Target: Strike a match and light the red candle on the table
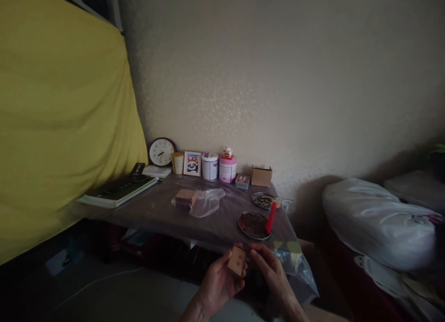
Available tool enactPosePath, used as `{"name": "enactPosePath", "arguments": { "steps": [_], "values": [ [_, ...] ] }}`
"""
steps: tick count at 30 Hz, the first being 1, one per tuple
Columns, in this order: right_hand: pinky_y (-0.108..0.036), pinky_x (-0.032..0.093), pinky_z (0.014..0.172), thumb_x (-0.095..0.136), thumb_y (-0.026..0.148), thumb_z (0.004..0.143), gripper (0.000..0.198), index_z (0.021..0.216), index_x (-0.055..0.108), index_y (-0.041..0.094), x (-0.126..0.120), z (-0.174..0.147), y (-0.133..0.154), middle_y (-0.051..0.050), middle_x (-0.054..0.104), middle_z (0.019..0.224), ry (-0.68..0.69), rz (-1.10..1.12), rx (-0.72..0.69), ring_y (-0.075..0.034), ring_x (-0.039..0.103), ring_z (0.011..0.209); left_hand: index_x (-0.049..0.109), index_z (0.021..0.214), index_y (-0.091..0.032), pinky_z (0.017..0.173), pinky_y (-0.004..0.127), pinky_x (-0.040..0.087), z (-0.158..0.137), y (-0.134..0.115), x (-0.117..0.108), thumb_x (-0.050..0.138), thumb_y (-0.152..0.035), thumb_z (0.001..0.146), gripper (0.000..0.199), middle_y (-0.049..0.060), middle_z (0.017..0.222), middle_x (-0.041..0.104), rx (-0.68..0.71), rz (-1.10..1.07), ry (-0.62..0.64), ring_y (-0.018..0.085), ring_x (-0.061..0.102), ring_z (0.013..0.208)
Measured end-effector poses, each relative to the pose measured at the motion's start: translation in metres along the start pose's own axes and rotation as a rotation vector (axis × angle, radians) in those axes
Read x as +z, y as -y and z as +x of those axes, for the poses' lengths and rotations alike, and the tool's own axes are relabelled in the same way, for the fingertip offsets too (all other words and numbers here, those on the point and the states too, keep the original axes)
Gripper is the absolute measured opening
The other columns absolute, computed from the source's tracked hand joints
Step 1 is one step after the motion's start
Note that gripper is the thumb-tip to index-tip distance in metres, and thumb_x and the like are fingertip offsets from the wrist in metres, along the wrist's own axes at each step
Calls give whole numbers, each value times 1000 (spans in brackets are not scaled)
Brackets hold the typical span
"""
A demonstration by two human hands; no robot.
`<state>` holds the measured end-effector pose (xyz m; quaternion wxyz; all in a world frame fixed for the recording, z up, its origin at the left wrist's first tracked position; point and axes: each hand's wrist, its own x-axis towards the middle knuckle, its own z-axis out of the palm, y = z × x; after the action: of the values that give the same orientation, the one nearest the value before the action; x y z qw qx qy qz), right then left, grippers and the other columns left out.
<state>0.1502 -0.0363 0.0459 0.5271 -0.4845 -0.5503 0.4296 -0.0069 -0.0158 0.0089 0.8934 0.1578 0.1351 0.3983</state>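
Note:
My left hand (220, 278) is closed around a small tan matchbox (237, 260) with red marks on its face, held tilted in front of the table's near edge. Just right of the box, my right hand (270, 266) has thumb and forefinger pinched together. Whatever lies between those fingertips is too small and dark to make out. Beyond the hands a red candle (271, 218) stands, leaning slightly, at the right side of a round metal plate (239, 226) with a dark surface. Behind it, a second plate (254, 202) holds several thin sticks that look like matches.
Stacked matchboxes (185, 197) sit by a clear plastic bag (207, 202) on the covered table (149, 217). Along the wall stand a clock (162, 151), panda picture (192, 164), tins (210, 167), a card box (242, 181) and a cardboard box (261, 177). A large book (120, 192) lies left.

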Motion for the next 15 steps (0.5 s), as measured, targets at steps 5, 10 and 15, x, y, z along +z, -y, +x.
{"name": "enactPosePath", "arguments": {
  "steps": [5, 10, 15],
  "values": [
    [-25, 47, 58, 64, 49, 72, 33, 77, 61, 17, 2, 2, -13, 0, 63, 65, 26, 170, 99, -13, 58, 58, 60, 103, -8, 55, 23, 45, 0, 6, 1, 48, -37, 84, 37, 9, 78, 69, -50, 86, 21, 13, 62, 63],
    [-24, 43, 52, 65, 53, 69, 35, 71, 60, 18, 3, 2, -17, 3, 56, 53, 8, 157, 99, -12, 54, 49, 60, 104, -6, 53, 23, 44, -1, 6, 2, 47, -37, 85, 39, 9, 78, 69, -75, 117, 31, 13, 62, 63],
    [-23, 41, 51, 64, 53, 70, 36, 68, 59, 17, 0, 4, -20, 3, 56, 53, -23, 93, 80, -11, 53, 49, 60, 104, -7, 55, 24, 45, -3, 6, 4, 47, -36, 85, 37, 10, 78, 69, -98, 123, 18, 14, 62, 64]
  ]
}}
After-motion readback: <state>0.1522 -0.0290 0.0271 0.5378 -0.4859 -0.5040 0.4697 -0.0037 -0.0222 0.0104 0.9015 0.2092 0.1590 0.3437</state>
